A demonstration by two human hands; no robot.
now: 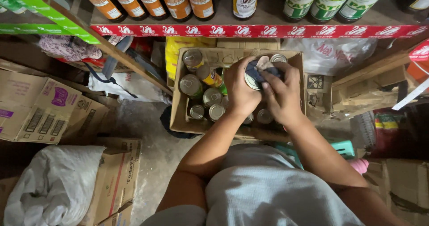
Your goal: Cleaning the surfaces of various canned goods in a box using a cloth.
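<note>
We are gripping a tin can [253, 79] in our left hand [241, 92] over the cardboard box [178, 114] near its far edge, our right hand [282, 96] pressing a dark cloth [263, 70] onto it.

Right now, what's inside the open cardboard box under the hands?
The cardboard box holds tin cans, some upright, some tipped. The left hand grips one can while the right hand presses a dark cloth on it. Both hands hide the box's right half.
</note>
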